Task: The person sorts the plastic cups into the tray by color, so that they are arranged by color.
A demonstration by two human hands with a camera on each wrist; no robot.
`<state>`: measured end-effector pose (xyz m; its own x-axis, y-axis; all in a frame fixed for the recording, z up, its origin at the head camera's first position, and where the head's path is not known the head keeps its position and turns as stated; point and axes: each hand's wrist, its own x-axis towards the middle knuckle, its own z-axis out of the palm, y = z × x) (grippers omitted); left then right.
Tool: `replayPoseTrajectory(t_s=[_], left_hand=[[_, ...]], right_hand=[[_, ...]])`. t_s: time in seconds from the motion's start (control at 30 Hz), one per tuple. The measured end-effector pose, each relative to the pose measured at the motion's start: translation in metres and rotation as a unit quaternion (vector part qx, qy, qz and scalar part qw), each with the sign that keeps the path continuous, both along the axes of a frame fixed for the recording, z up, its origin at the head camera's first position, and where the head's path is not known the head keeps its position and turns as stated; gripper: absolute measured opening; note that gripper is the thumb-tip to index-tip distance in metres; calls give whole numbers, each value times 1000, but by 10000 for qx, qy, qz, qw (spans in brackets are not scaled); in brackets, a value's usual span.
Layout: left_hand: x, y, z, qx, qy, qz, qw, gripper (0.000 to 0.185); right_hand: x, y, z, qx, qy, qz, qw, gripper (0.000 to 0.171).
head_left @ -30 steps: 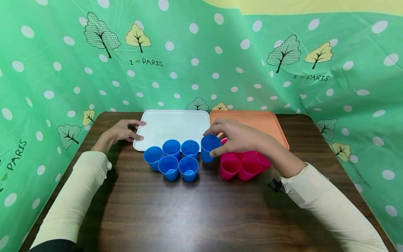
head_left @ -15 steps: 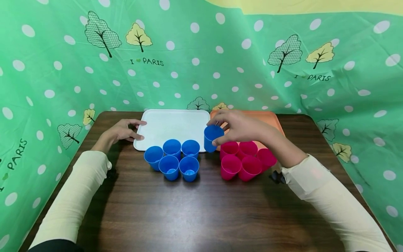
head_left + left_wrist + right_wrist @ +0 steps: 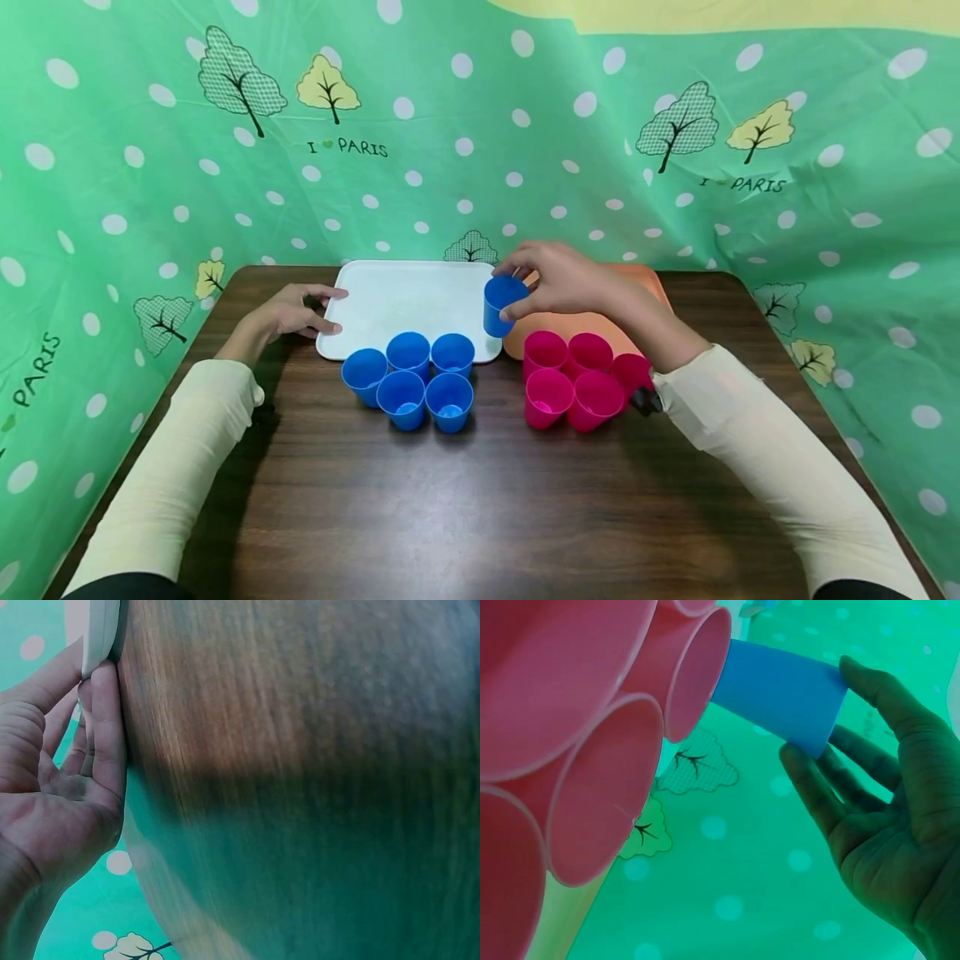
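Note:
My right hand [image 3: 558,275] pinches a blue cup [image 3: 502,307] by its rim, thumb on the near side and fingers on the far side. The cup is upright, over the inner edges of the white tray [image 3: 412,292] and the orange tray [image 3: 585,325]. In the right wrist view, the same blue cup [image 3: 780,694] hangs from the fingertips beside the pink cups [image 3: 607,795]. My left hand [image 3: 288,310] grips the white tray's left edge. The left wrist view has the tray's rim [image 3: 100,634] between thumb and fingers of the left hand [image 3: 67,765].
Several blue cups [image 3: 401,400] stand upright in a cluster before the white tray. To their right, several pink cups [image 3: 596,400] stand before the orange tray, one partly hidden by the right wrist. The brown wooden table [image 3: 450,517] stretches out in front. Green patterned cloth [image 3: 465,117] hangs behind.
The right hand has moved the blue cup away from the person, from beside the cup clusters to over the trays' adjoining edges. The left hand stays on the white tray's edge.

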<state>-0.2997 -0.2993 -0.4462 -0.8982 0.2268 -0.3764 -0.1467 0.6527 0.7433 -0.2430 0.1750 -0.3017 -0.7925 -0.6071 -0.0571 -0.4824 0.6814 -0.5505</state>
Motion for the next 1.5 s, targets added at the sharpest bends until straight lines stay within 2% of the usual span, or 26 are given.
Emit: replayPoseTrajectory(t_s=[0.43, 0.9, 1.13, 1.37, 1.5], left_hand=[[3, 0, 1, 47, 22, 22, 10000, 82], [0, 0, 0, 33, -71, 105, 9999, 82], [-1, 2, 0, -7, -66, 30, 10000, 81], [2, -3, 4, -127, -17, 26, 9999, 81], [1, 0, 5, -86, -79, 17, 9999, 82]], right_hand=[[-27, -17, -2, 320, 164, 14, 9994, 63], [-55, -36, -17, 535, 169, -164, 9983, 62], [-66, -46, -17, 699, 96, -367, 9968, 62], [-81, -62, -19, 881, 25, -255, 9958, 63], [-87, -67, -19, 961, -58, -368, 9947, 64]])
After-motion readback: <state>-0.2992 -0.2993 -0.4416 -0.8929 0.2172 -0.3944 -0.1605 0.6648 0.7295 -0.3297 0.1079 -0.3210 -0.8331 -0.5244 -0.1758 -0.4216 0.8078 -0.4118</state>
